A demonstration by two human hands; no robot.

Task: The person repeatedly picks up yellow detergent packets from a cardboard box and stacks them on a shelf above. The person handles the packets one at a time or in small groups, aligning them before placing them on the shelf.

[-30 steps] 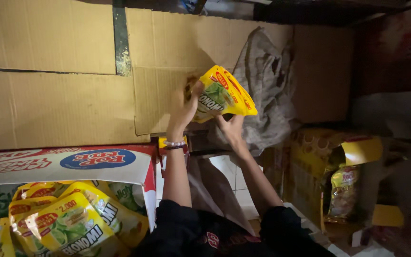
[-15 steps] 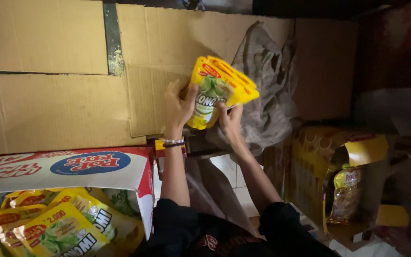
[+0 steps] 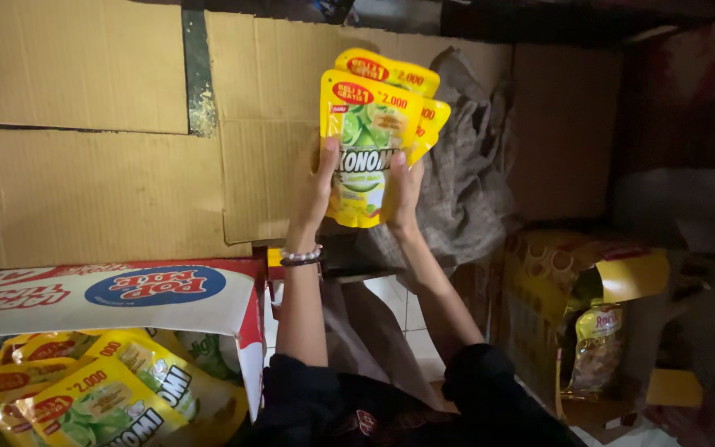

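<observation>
1. Carton [image 3: 167, 291] at lower left, open, white and red flap folded back; filled with yellow pouches [image 3: 101, 397] lying overlapped and tilted.
2. Second box [image 3: 614, 281] at right, yellow and brown cardboard, flaps open; one clear bag [image 3: 593, 348] of pale snack pieces standing inside, upright.
3. Stack of pouches [image 3: 374, 132] held up in front of the cardboard wall [image 3: 93, 190], well above both boxes. At least three pouches, fanned so upper corners show behind the front one.
4. Front pouch: glossy yellow plastic, flat, rounded top corners, green lime picture, red oval badge.
5. Left hand [image 3: 316, 186] clamped on the stack's left edge, thumb across the front.
6. Right hand [image 3: 401, 194] gripping the lower right edge, fingers behind.
7. Beaded bracelet [image 3: 301, 257] on left wrist.
8. Grey crumpled cloth [image 3: 473, 182] hanging just behind the pouches.
</observation>
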